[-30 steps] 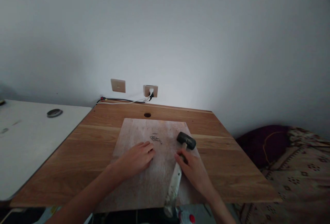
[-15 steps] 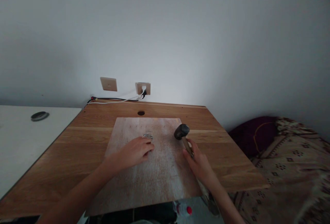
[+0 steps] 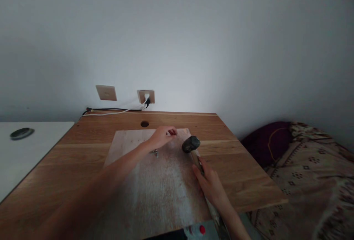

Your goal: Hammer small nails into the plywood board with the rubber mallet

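Note:
A worn flat board (image 3: 155, 188) lies on the wooden table. My left hand (image 3: 163, 136) is over its far part, thumb and fingertips pinched together; whatever is between them is too small to make out. Just below that wrist, a little heap of shiny metal pieces that look like nails (image 3: 155, 153) rests on the board. My right hand (image 3: 208, 181) is wrapped round the wooden handle of a mallet (image 3: 191, 144). Its black barrel-shaped head is at the board's right edge, to the right of and nearer than my left fingertips. A row of small dots runs along the board's far side.
The wooden table (image 3: 235, 170) meets a wall with a plugged socket (image 3: 146, 96) and cables (image 3: 113, 111). A white surface (image 3: 35, 159) with a dark round object (image 3: 22, 133) adjoins at left. Patterned bedding (image 3: 306, 181) is at right. A red-capped bottle (image 3: 197, 229) shows below the front edge.
My left hand has moved from the metal pieces away and to the right, towards the board's far right, fingers pinched. My right hand still holds the mallet. The view has shifted slightly.

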Tool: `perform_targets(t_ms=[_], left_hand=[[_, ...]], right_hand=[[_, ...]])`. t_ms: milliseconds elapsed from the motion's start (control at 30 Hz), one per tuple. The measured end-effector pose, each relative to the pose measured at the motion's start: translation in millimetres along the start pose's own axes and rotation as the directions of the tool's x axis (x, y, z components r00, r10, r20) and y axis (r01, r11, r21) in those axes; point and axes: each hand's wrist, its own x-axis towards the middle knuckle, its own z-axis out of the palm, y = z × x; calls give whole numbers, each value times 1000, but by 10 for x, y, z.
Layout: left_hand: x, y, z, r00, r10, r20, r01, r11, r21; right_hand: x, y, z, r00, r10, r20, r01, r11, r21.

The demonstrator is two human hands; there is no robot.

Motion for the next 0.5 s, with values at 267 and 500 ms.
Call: perform_targets(t_ms=[267,500], left_hand=[[217,-245,218,998,14,56,-15,1000,17],[233,-273,242,995,27,97,-32,999,45]], right_hand=[[-21,-2,-5,997,78,22,-79,996,40],[12,33,-45,988,127,90,-135,987,90]])
